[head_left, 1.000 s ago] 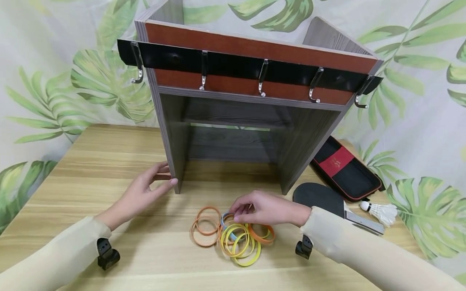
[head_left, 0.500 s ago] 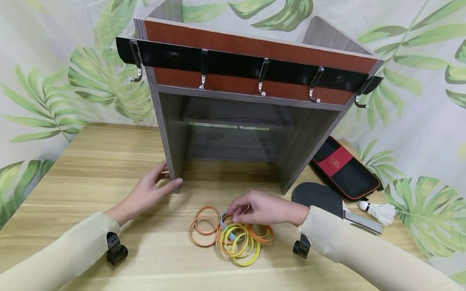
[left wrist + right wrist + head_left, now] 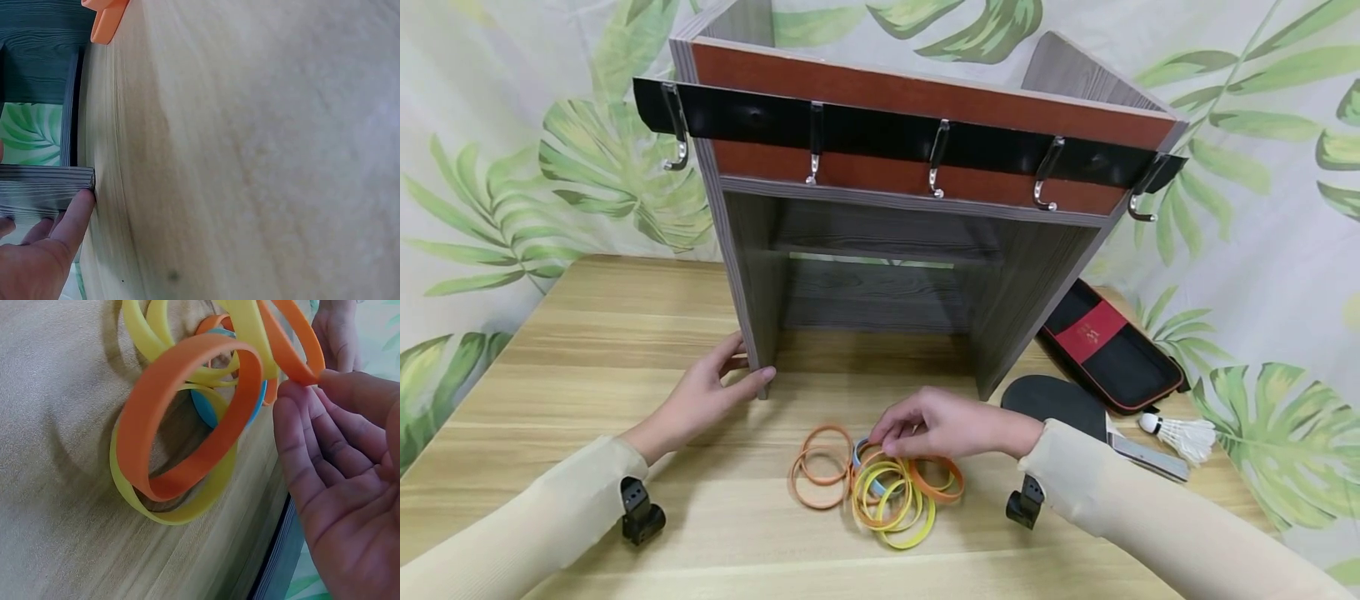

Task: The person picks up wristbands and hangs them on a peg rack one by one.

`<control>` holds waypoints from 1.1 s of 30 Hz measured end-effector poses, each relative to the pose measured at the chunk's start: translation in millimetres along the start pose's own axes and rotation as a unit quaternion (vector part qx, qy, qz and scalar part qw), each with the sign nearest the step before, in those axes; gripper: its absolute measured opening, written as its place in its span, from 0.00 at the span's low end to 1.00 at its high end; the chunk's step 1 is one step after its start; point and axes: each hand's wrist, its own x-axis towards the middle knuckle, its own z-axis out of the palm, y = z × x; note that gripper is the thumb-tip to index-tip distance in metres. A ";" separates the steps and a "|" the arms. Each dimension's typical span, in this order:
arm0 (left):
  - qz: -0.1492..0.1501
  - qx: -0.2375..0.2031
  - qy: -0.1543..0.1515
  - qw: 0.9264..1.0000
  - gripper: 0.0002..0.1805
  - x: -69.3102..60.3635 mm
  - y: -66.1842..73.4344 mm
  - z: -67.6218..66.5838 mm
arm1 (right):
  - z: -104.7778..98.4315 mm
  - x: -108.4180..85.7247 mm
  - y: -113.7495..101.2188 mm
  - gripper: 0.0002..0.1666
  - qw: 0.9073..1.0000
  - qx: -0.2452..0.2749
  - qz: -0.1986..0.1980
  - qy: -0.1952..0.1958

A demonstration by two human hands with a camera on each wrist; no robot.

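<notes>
Several silicone wristbands lie in a loose heap on the table, among them a yellow wristband (image 3: 917,542), a blue wristband (image 3: 203,409) and an orange wristband (image 3: 820,504). At the heap's far side my right hand (image 3: 951,425) pinches another orange wristband (image 3: 300,350) between thumb and fingertips, its loop tilted up against the yellow ones. A grey wood-grain shelf unit (image 3: 1037,283) stands behind the heap. Around the lower front edge of its left panel (image 3: 748,325), my left hand (image 3: 700,396) has its thumb on one side and its fingers on the other.
A black rail (image 3: 880,133) with several metal hooks crosses the unit's reddish front, above the hands. Right of the unit lie a black-and-red case (image 3: 1120,354), a table tennis bat (image 3: 1052,404) and a shuttlecock (image 3: 1183,436). A leaf-patterned cloth (image 3: 1247,208) hangs behind the table.
My left hand has shifted right, its thumb now farther across the panel's edge. Slightly raised, my right hand keeps its place over the heap; the wristbands on the table have hardly moved.
</notes>
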 end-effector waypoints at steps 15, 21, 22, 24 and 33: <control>0.000 -0.007 -0.003 1.000 0.34 -1.7 -1.1 -0.7 | -5.2 -0.8 -2.2 0.18 0.993 0.120 0.020 -0.006; 0.002 -0.012 -0.002 1.000 0.34 -1.2 -3.0 -1.3 | -5.2 2.8 -12.6 0.15 0.986 0.164 0.002 0.018; 0.002 -0.011 -0.002 1.000 0.34 -1.0 -2.9 -1.5 | -5.2 3.8 -14.8 0.15 0.985 0.169 -0.001 0.024; 0.002 -0.011 -0.002 1.000 0.34 -0.6 -2.4 -1.7 | -5.2 5.8 -19.8 0.14 0.984 0.175 -0.006 0.039; 0.016 -0.004 0.001 1.000 0.31 1.3 -3.9 -0.3 | -8.7 17.6 -51.9 0.13 0.970 0.209 -0.081 0.090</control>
